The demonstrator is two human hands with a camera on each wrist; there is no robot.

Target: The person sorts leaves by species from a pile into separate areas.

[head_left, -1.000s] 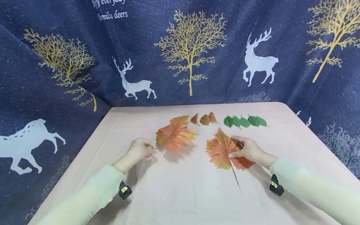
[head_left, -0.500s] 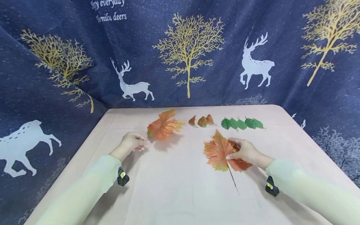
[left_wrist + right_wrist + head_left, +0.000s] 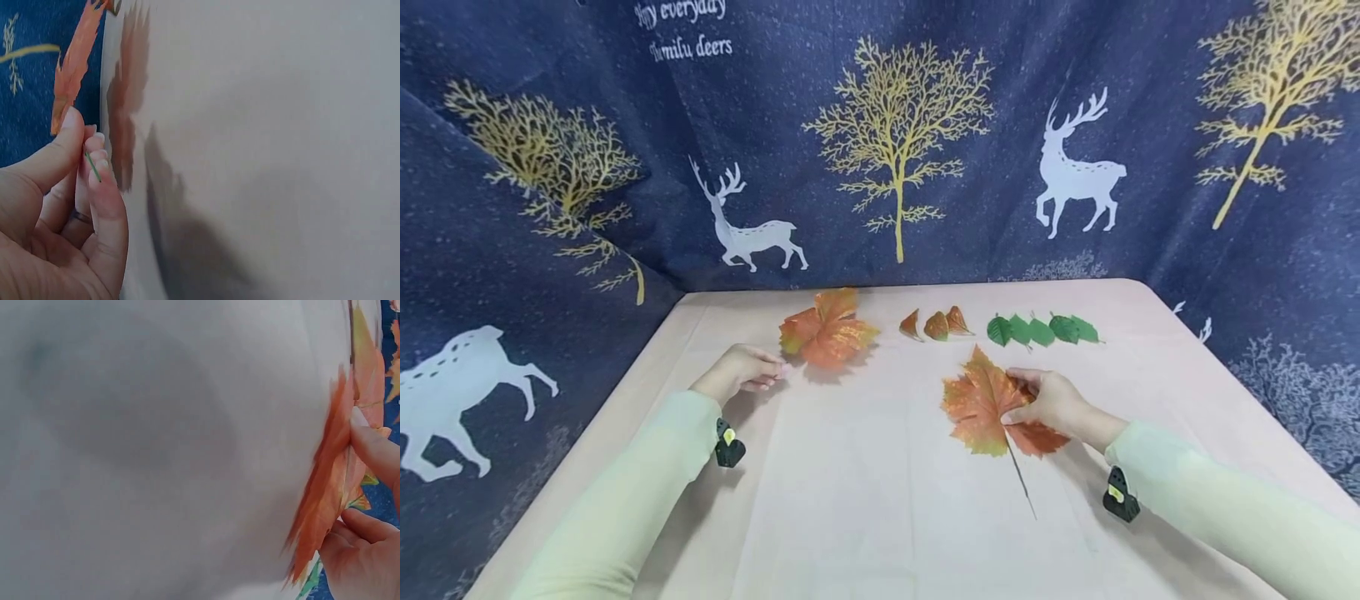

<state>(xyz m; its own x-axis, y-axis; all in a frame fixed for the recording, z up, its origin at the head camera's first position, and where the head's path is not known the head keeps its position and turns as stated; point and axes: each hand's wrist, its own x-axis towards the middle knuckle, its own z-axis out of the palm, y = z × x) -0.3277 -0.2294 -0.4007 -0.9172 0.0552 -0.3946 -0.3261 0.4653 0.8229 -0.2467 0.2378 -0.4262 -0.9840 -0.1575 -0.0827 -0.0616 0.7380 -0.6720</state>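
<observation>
Left hand (image 3: 741, 369) pinches a maple leaf's (image 3: 827, 329) stem, blade lifted off the worktop (image 3: 880, 500); right hand (image 3: 1048, 400) pinches a second leaf (image 3: 981, 404) for lifting.

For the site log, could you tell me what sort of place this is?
Probably a staged craft or recording corner: a table under pale cloth, a deer-print backdrop hung close around it, and leaves laid in rows.

left hand (image 3: 739, 372) carried maple leaf (image 3: 827, 328) farther back-left, lower toward table (image 3: 865, 500)
</observation>
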